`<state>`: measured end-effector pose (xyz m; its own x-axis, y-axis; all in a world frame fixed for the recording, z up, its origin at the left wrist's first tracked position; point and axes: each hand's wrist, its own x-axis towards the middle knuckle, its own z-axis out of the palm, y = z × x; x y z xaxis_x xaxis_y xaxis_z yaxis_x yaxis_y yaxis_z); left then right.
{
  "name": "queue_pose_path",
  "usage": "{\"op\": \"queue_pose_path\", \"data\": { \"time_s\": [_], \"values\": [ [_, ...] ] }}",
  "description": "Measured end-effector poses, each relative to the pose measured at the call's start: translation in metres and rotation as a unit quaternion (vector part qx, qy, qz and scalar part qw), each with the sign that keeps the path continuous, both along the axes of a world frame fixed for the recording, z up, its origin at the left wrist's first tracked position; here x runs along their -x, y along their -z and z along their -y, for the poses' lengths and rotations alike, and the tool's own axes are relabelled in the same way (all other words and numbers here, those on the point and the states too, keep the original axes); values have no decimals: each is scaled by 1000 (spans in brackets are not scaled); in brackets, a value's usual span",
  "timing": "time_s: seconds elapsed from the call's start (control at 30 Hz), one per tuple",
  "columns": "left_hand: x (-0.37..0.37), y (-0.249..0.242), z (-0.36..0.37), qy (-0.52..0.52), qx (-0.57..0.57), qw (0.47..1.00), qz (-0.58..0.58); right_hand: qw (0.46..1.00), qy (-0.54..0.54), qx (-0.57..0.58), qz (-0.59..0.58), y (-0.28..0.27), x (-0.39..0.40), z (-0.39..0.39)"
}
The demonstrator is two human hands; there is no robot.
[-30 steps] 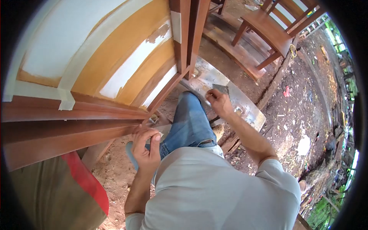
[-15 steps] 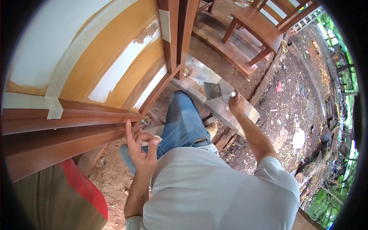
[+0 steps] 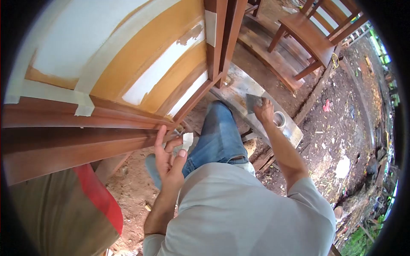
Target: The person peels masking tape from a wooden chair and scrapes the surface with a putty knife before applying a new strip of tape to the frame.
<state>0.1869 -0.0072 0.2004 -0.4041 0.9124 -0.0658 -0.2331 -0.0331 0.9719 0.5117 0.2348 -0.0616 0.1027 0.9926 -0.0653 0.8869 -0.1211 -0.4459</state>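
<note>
- Reaching over the bench (image 3: 294, 135), the right hand (image 3: 265, 112) has moved onto the dark grey sheet (image 3: 252, 102), fingers curled at its edge (whether they grip it, I cannot tell).
- The pale roll (image 3: 280, 123) now shows beside that hand, apart from it, leaving the fingers to the sheet.
- Left hand (image 3: 169, 161), index finger extended, lightly pinches a pale strip (image 3: 188, 139) near the wooden frame (image 3: 124, 118).

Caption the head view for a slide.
Right hand at a dark sheet on a board, near a cup; left hand holding a white scrap.
</note>
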Motion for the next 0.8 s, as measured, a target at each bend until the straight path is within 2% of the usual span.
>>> {"op": "queue_pose_path", "data": {
  "time_s": [0.03, 0.13, 0.3, 0.4, 0.47, 0.57, 0.6, 0.7, 0.8],
  "values": [
    [1, -2, 1, 0, -1, 1000, 2, 997, 30, 76, -3, -6, 6, -8],
    [7, 10, 9, 4, 4, 997, -79, 985, 69, 147, 54, -21, 33, -19],
    [14, 0, 24, -15, 56, 989, -134, 975, 105, 175, 83, -30, 45, -26],
    [24, 18, 31, -13, 48, 983, -177, 979, 117, 146, 81, -32, 35, -33],
    [25, 17, 28, -20, 44, 981, -187, 992, 116, 35, 30, 28, 11, -45],
    [22, 19, 22, -28, 32, 982, -184, 994, 66, -18, -81, 29, -6, -52],
    [22, 20, 21, -26, 36, 983, -179, 984, 97, -27, -148, 28, -10, -52],
    [19, 24, 16, -28, 37, 983, -176, 928, 165, -58, -328, -23, 10, -38],
    [16, 20, 9, -20, 26, 983, -182, 921, 73, -25, -382, -59, 22, -25]
  ]
}}
